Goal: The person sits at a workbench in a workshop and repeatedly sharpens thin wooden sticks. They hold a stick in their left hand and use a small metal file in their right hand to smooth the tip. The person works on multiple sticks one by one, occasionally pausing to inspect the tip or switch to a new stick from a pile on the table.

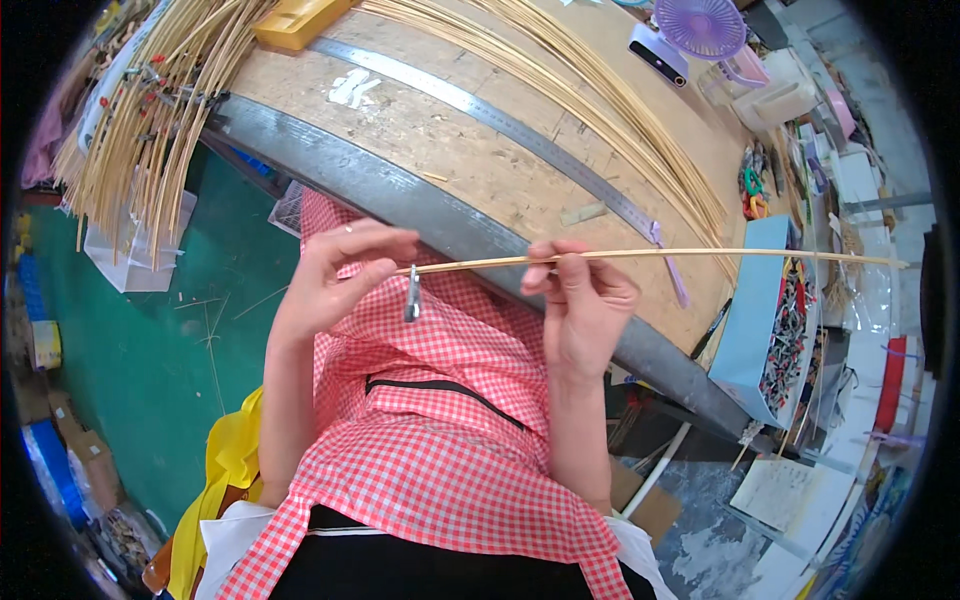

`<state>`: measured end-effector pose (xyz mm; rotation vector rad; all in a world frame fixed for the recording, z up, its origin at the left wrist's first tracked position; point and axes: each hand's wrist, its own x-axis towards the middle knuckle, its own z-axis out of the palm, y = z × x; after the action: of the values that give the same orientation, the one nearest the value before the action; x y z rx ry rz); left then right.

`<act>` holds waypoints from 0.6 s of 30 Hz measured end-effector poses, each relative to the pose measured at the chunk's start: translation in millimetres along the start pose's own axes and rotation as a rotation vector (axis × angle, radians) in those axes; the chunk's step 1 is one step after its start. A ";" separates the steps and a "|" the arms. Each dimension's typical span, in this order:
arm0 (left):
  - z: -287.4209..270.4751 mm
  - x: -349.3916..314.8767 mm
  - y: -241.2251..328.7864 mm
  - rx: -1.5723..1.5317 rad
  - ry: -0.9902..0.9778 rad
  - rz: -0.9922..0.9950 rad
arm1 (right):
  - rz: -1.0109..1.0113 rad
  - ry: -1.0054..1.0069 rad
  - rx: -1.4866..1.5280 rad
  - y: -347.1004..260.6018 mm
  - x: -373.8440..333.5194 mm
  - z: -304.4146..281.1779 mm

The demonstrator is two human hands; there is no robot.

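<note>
A long, thin bamboo strip (pixel 700 253) runs sideways in front of me, its right end reaching past the blue box. My right hand (pixel 585 310) pinches it between thumb and fingertips. From its left end hangs a small silver metal clip (pixel 412 300). Beside that end is my left hand (pixel 340 280), thumb and fingers apart, with the thumb tip close to the strip; I cannot tell whether they touch. Both hands are above my red-and-white checked apron (pixel 430 430), at the near edge of the wooden workbench (pixel 430 150).
A steel ruler (pixel 500 122) and several long bamboo strips (pixel 600 100) lie on the bench. At far left is a thick bundle of strips with clips (pixel 170 110). A light blue box (pixel 750 320) of clips stands right, near pliers (pixel 752 185) and a purple fan (pixel 700 25).
</note>
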<state>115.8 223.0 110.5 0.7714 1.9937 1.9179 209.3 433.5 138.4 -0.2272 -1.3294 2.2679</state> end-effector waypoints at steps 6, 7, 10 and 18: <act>13.6 -5.9 53.9 0.352 0.087 0.251 | 0.175 -0.176 -0.142 31.6 -32.5 35.7; 23.6 -8.4 63.6 0.335 0.091 0.233 | 0.130 -0.193 -0.194 39.8 -38.8 38.6; 34.0 -14.2 60.4 0.356 0.093 0.288 | 0.002 -0.296 -0.228 55.6 -49.4 39.8; 32.3 -13.8 56.7 0.494 0.137 0.353 | 0.107 -0.389 -0.463 25.0 -25.4 22.2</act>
<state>155.2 241.6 161.0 1.2100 2.6113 1.6900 214.4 393.8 125.7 -0.0070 -2.0875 2.1266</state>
